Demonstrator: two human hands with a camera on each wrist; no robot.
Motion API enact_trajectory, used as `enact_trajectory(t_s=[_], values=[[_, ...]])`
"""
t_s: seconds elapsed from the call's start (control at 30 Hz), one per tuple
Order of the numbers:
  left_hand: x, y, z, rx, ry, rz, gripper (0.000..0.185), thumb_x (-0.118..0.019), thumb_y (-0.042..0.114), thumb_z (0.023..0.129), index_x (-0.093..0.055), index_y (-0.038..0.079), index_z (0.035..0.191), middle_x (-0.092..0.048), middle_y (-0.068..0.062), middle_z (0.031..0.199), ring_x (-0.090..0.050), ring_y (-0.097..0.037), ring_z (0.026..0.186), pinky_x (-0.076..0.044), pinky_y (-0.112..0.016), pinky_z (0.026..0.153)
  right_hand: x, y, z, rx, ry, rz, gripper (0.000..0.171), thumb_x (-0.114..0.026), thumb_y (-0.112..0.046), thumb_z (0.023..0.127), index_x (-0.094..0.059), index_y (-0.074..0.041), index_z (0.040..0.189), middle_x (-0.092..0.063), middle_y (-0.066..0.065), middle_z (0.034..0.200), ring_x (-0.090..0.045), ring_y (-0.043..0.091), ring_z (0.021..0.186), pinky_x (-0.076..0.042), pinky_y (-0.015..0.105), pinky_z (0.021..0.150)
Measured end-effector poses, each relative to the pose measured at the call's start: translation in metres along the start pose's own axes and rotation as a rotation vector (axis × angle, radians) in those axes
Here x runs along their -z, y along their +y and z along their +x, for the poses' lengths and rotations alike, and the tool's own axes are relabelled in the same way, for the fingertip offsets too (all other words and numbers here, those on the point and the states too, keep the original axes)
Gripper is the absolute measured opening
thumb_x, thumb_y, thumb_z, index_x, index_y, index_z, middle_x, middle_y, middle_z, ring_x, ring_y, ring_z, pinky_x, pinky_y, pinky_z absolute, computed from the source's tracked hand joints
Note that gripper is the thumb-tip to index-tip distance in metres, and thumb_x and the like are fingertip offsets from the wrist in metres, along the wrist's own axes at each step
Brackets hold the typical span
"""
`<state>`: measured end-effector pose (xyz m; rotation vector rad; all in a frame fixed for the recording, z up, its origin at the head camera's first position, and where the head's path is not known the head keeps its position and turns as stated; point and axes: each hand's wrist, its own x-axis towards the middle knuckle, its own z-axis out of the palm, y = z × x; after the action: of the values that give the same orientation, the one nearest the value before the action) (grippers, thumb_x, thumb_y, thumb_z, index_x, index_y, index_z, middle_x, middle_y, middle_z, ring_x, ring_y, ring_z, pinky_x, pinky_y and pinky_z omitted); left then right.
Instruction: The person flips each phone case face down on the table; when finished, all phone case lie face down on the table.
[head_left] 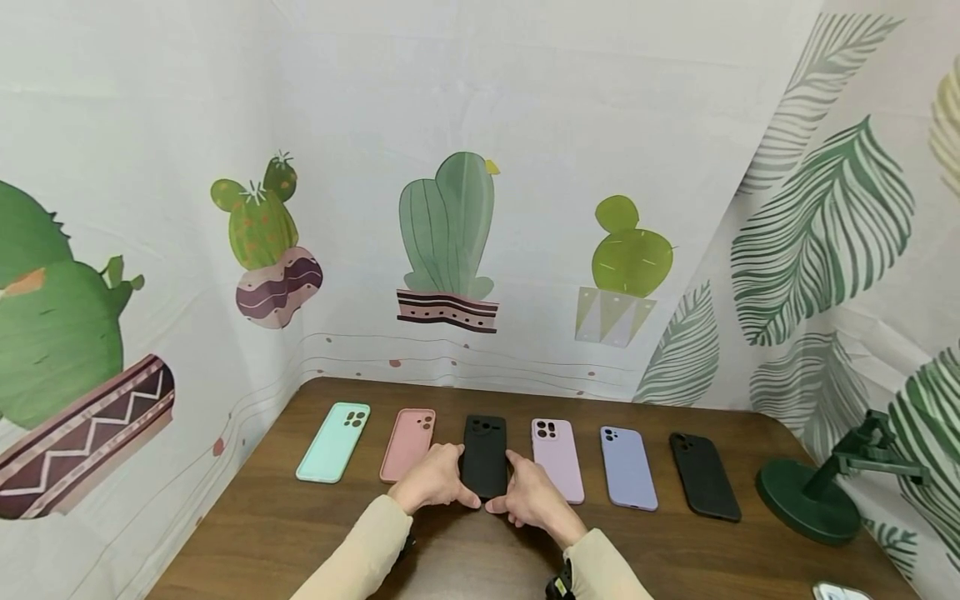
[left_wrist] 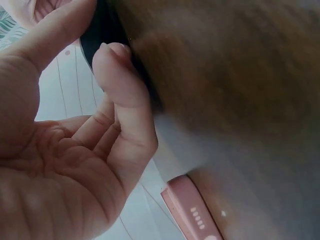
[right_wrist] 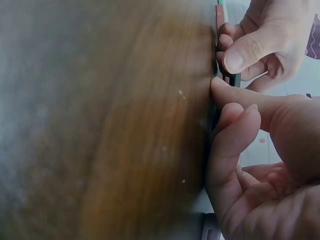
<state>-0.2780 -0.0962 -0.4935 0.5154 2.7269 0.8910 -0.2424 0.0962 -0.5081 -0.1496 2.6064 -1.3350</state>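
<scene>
Six phone cases lie in one row across the far half of the table [head_left: 300, 533], parallel, short gaps between them. From the left: first case [head_left: 333, 442], second case [head_left: 407, 444], third case [head_left: 483, 456], fourth case [head_left: 557, 459], fifth case [head_left: 627, 467], sixth case [head_left: 704, 476]. Left hand [head_left: 431, 479] sits at the near left edge of the third case, right hand [head_left: 531, 494] at its near right edge, both touching it; right hand also overlaps the near end of the fourth case. A stand [head_left: 813, 496] sits right of the sixth case, near the table's right edge. A printed backdrop [head_left: 525, 125] hangs behind and along both sides of the table.
</scene>
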Motion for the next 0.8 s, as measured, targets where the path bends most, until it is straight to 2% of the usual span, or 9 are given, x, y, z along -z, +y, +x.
enact_trajectory(t_s=[0.2,0.43,0.67,0.8], values=[[-0.0008,0.0002,-0.0013,0.021,-0.005,-0.018,0.099,-0.097,0.026,0.063,-0.049,-0.012,0.140,-0.068,-0.026,0.116,-0.065,-0.017,0.061,-0.055,-0.032,0.066,-0.0012,0.0006,0.0011,0.003,0.006,-0.002,0.103,-0.088,-0.010,0.073,-0.027,0.011,0.153,-0.061,0.004,0.059,-0.051,0.009,0.037,-0.044,0.025,0.038],[-0.0024,0.0020,-0.0021,0.026,0.001,0.042,0.095,-0.096,0.030,0.063,-0.053,-0.009,0.138,-0.068,-0.024,0.123,-0.062,-0.021,0.087,-0.054,-0.042,0.086,-0.0012,-0.0008,-0.0038,-0.002,0.012,-0.017,0.103,-0.088,-0.010,0.073,-0.028,0.011,0.153,-0.060,0.005,0.060,-0.052,0.010,0.038,-0.045,0.025,0.038],[-0.0034,0.0029,-0.0047,0.017,0.000,0.044,0.084,-0.095,0.029,0.064,-0.058,-0.006,0.131,-0.071,-0.018,0.111,-0.060,-0.020,0.083,-0.053,-0.041,0.082,-0.0026,-0.0010,-0.0046,-0.009,0.014,-0.019,0.102,-0.088,-0.011,0.074,-0.026,0.011,0.153,-0.060,0.005,0.061,-0.052,0.010,0.038,-0.046,0.026,0.039],[-0.0023,0.0032,-0.0039,0.021,0.004,0.049,0.086,-0.095,0.028,0.065,-0.057,-0.007,0.133,-0.070,-0.021,0.118,-0.061,-0.021,0.087,-0.054,-0.041,0.085,-0.0008,-0.0051,-0.0063,-0.009,0.023,-0.024,0.099,-0.087,-0.010,0.075,-0.028,0.009,0.152,-0.060,0.006,0.062,-0.053,0.011,0.040,-0.047,0.027,0.039]])
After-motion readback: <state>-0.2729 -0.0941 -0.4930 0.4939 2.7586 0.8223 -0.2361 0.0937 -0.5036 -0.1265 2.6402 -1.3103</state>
